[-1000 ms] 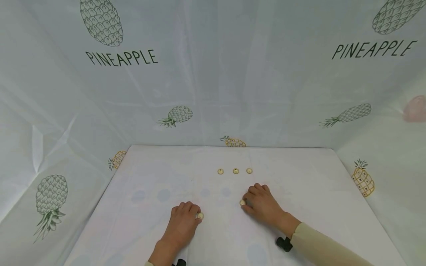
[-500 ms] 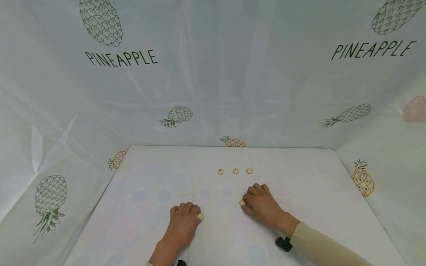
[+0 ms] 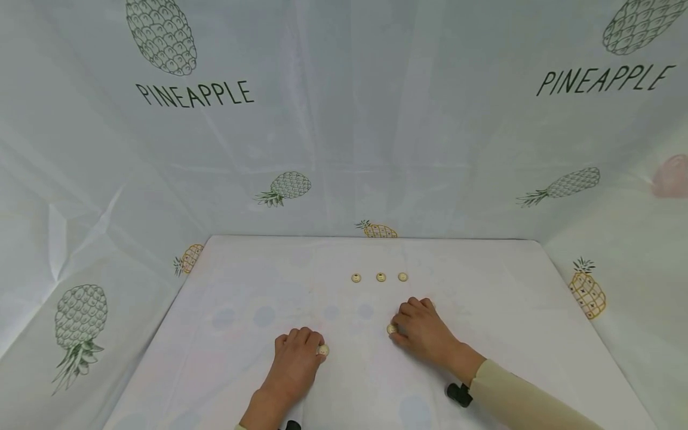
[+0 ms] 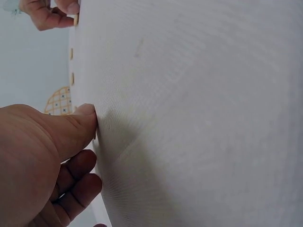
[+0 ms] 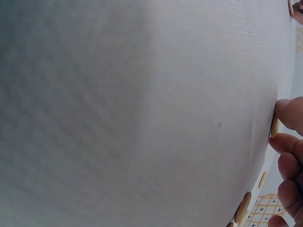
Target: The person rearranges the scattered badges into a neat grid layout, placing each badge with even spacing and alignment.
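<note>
In the head view my left hand (image 3: pixel 294 361) rests low on the table, pinching a small round wooden disc (image 3: pixel 323 350) with faint marks between thumb and finger. That disc is mostly hidden by the thumb in the left wrist view. Further right and forward, my right hand (image 3: pixel 424 331) grips a similar disc (image 3: pixel 392 329) at its left side. In the right wrist view the thumb and a finger touch this disc's (image 5: pixel 274 126) edges. Beyond the hands lie three more discs in a row: left (image 3: pixel 356 278), middle (image 3: pixel 381 277) and right (image 3: pixel 403 277).
A white cloth covers the table (image 3: pixel 258 269), which is walled by a pineapple-print curtain (image 3: pixel 344 119). The right wrist view shows further discs (image 5: pixel 244 208) near the right hand, hidden from the head view. Black wrist cameras sit under the right wrist (image 3: pixel 458 395) and left wrist.
</note>
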Demonstrator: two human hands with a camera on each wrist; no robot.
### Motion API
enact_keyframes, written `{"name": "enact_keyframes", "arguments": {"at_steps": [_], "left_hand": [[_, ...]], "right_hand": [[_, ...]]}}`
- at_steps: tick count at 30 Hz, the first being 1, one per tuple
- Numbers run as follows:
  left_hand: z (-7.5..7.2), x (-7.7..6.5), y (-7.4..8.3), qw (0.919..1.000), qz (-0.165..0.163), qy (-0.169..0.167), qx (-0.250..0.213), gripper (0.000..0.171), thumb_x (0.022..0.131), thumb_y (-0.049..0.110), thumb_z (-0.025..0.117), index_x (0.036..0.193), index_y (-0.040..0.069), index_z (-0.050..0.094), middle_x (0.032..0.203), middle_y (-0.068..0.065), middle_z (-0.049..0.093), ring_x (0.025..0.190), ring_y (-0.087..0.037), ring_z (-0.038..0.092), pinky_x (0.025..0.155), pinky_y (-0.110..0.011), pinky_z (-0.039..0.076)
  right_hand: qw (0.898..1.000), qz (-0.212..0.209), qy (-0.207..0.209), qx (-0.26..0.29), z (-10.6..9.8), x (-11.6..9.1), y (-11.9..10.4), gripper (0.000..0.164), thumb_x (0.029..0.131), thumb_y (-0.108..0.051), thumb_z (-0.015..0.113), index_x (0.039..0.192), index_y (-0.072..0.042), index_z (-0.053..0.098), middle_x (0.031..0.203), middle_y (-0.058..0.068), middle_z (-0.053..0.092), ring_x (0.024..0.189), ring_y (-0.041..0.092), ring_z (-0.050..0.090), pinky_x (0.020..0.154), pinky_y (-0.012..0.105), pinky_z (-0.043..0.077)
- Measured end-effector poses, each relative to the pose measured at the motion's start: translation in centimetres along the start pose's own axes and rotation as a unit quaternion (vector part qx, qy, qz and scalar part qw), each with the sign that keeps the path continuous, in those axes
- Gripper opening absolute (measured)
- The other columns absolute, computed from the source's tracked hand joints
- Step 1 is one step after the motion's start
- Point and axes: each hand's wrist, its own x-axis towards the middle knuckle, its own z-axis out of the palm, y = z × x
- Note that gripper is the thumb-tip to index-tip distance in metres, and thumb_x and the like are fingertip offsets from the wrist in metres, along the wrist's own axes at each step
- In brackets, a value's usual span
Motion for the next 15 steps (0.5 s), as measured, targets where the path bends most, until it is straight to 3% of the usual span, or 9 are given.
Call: {"name": "enact_keyframes", "arguments": {"at_steps": [8,15], "left_hand": [[0.0,0.0,-0.1,1.0000,0.000,0.007,-0.003,0.028,0.091,0.028,0.083,0.107,0.017,0.063,0.108,0.002,0.059,0.098,-0.018,0.053,0.090,-0.050,0.046],[-0.1,0.0,-0.1,0.9999,-0.002,0.007,-0.011,0.027,0.091,0.027,0.083,0.106,0.017,0.063,0.108,0.002,0.059,0.098,-0.017,0.053,0.089,-0.049,0.045]], "right_hand": [[1.000,-0.013,0.017,-0.009,0.1,0.2,0.3,0.016,0.084,-0.030,0.086,0.090,-0.018,0.076,0.088,-0.006,0.063,0.086,0.015,0.049,0.080,0.036,0.037],[0.999,0.032,0.002,-0.006,-1.0,1.0,2.3,0.012,0.086,-0.026,0.083,0.091,-0.016,0.077,0.090,-0.006,0.062,0.087,0.016,0.048,0.086,0.040,0.039]]}}
